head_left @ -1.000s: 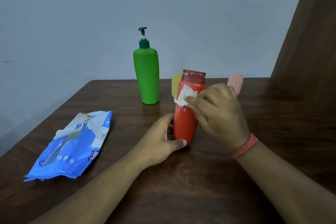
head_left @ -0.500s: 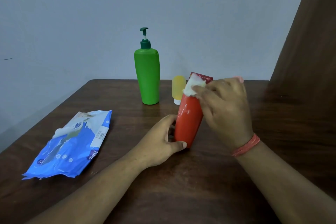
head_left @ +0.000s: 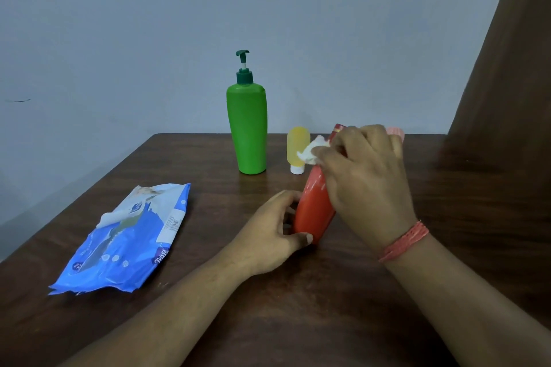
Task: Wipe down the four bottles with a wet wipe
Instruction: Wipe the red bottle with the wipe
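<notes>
Left hand (head_left: 268,229) grips the tilted red bottle's (head_left: 314,202) base; right hand (head_left: 366,176) pinches the wipe (head_left: 311,152) near its cap. Smooth plastic, probably light and slippery.

Bare forearms, red thread band (head_left: 407,240) on R wrist.

Wipe pack (head_left: 128,237) lies on the table (head_left: 298,307) at near left. Pump bottle (head_left: 247,131) stands at the far edge, small bottle (head_left: 296,149) just right of it. Tilted bottle (head_left: 314,208) sits nearer, between both hands, another bottle (head_left: 396,132) peeking out behind the right hand (head_left: 366,182).
</notes>
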`<move>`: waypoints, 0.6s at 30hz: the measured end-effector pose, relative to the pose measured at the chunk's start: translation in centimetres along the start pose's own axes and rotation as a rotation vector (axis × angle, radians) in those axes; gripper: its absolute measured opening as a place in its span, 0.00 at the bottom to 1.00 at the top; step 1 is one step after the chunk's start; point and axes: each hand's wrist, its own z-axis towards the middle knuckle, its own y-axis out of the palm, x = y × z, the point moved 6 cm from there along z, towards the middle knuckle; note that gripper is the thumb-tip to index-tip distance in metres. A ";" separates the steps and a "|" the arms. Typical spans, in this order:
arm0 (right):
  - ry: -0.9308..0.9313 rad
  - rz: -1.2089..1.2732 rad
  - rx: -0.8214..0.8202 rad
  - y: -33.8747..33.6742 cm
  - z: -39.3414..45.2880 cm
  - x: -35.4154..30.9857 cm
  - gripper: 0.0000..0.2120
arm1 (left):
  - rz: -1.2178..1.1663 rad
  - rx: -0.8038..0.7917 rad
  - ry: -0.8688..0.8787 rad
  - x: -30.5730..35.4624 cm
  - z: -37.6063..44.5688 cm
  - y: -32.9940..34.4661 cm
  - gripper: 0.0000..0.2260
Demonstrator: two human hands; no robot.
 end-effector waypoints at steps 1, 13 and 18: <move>0.000 0.012 -0.013 0.1 -0.1 -0.2 0.06 | -0.013 0.002 -0.001 0.0 0.0 0.0 0.23; -0.221 0.051 -0.185 1.6 -1.6 -3.6 0.05 | -0.184 0.066 -0.020 -0.7 0.3 0.0 0.23; 0.014 0.025 -0.104 0.6 -0.4 -0.9 0.04 | -0.192 0.059 -0.065 -0.8 0.5 0.2 0.22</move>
